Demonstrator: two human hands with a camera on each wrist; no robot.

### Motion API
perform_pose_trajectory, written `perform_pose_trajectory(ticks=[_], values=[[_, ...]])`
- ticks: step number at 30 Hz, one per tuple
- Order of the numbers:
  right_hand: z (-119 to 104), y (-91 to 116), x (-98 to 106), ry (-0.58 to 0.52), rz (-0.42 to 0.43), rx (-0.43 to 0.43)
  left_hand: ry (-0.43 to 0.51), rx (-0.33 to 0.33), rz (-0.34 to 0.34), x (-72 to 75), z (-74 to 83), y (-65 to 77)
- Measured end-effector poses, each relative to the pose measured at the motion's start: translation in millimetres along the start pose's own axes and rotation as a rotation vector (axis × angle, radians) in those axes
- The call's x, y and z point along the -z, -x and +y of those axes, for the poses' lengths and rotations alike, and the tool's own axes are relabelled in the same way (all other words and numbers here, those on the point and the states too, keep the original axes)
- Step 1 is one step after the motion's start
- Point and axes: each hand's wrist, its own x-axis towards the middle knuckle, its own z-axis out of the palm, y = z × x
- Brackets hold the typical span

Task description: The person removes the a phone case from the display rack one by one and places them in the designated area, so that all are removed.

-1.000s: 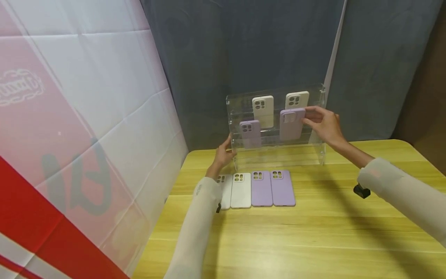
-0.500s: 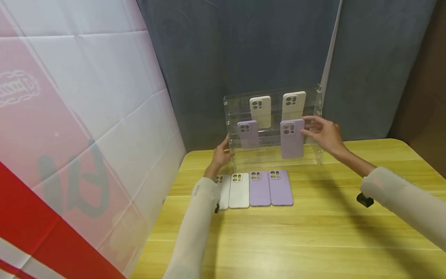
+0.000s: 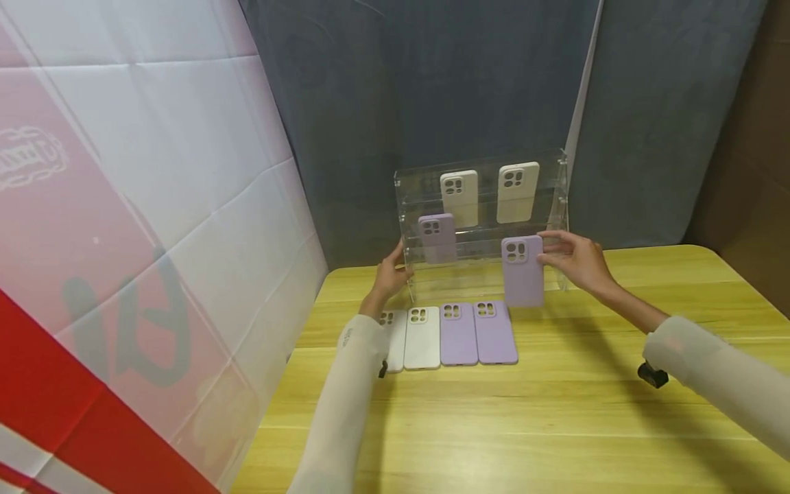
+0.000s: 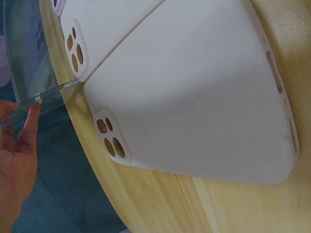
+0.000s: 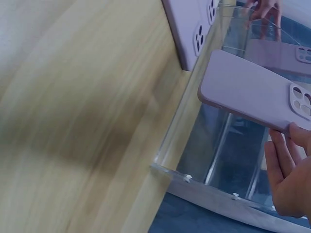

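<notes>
My right hand (image 3: 577, 261) pinches a purple phone case (image 3: 523, 274) by its right edge near the top, thumb in front and fingers behind. The case hangs upright before the lower right of a clear acrylic display stand (image 3: 475, 280). In the right wrist view the held case (image 5: 248, 90) overlaps the stand's tiers. My left hand (image 3: 390, 278) grips the stand's left side panel; in the left wrist view that hand (image 4: 19, 155) has thumb and fingers on the panel's edge. Two white phone cases (image 3: 459, 199) and a purple one (image 3: 437, 240) stand on the tiers.
In front of the stand a row lies flat on the wooden table (image 3: 494, 432): two white cases (image 3: 422, 339) at left, partly behind the left sleeve, and two purple cases (image 3: 459, 336) at right. A dark curtain (image 3: 432, 82) hangs behind; a printed white sheet (image 3: 216, 171) stands left.
My right hand has brought the purple case down and forward from in front of the right white case to the stand's lower front. My left hand stays on the stand's side.
</notes>
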Motion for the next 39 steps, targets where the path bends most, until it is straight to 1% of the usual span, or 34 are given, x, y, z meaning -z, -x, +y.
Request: perform_pose_trajectory(ticks=[4,9,16,21,27,33,39], values=[[5.8,3.7,-4.6,-0.016,-0.021,-0.012,0.01,0.009,0.001,0.2,0.2,1.2],[11.6,8.2,-9.6,-0.023,-0.064,-0.037,0.03,-0.002,0.001,0.0,1.0,2.0],[20.4,15.6,-12.6,-0.06,-0.115,-0.099,0.016,-0.022,0.0,0.2,-0.9,-0.8],[29.3,20.2,-13.1,-0.081,-0.125,-0.144,0.015,-0.021,-0.002,0.3,-0.3,0.0],[39.1,27.0,-17.1,-0.088,-0.115,-0.128,0.016,-0.029,0.004,0.9,-0.3,1.1],[50.0,39.8,-26.8,-0.096,-0.145,-0.111,0.01,-0.011,0.004,0.7,1.8,2.4],[59.5,47.4,-36.6,-0.085,-0.134,-0.162,0.02,-0.005,0.003,0.3,1.4,2.2]])
